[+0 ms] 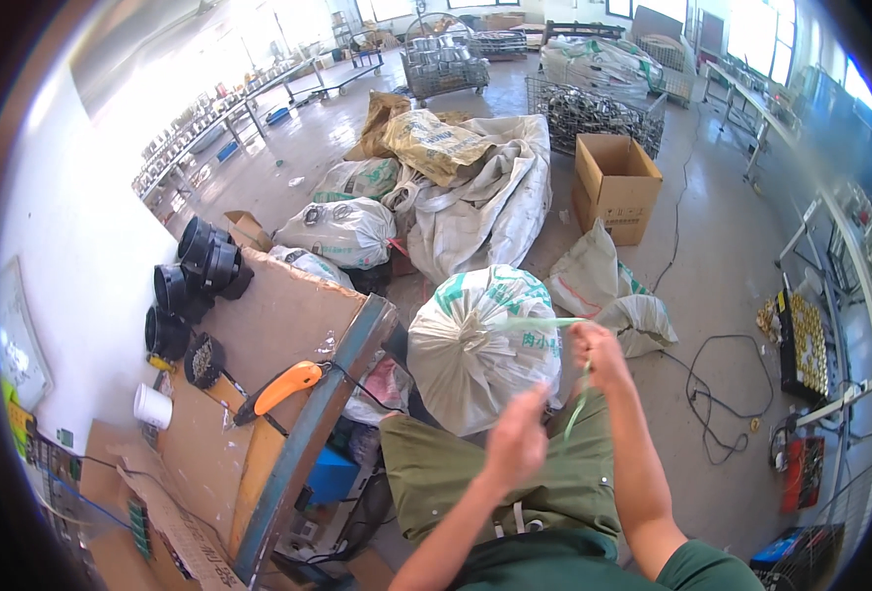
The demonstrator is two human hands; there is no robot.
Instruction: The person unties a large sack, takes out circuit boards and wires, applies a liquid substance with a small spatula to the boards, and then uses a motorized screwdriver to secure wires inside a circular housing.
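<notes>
A full white woven sack point(500, 379) with green print stands in front of my legs. Its mouth is gathered into a twisted knot of cloth on top. A pale green plastic strip point(544, 323) runs taut from that gathered neck to my right hand point(602, 357), which is closed on it at the sack's right side. The strip's loose tail hangs below the right hand. My left hand point(517, 441) is over the sack's near edge, smeared by motion, so its fingers and anything in them cannot be made out.
At left, a workbench point(293, 433) carries an orange-handled tool point(288, 387), black round parts point(204, 258) and a white cup point(152, 405). Filled sacks point(337, 233) lie ahead, near an open cardboard box point(625, 202). Behind it is a wire cage point(603, 118). A black cable point(709, 399) loops across the right floor.
</notes>
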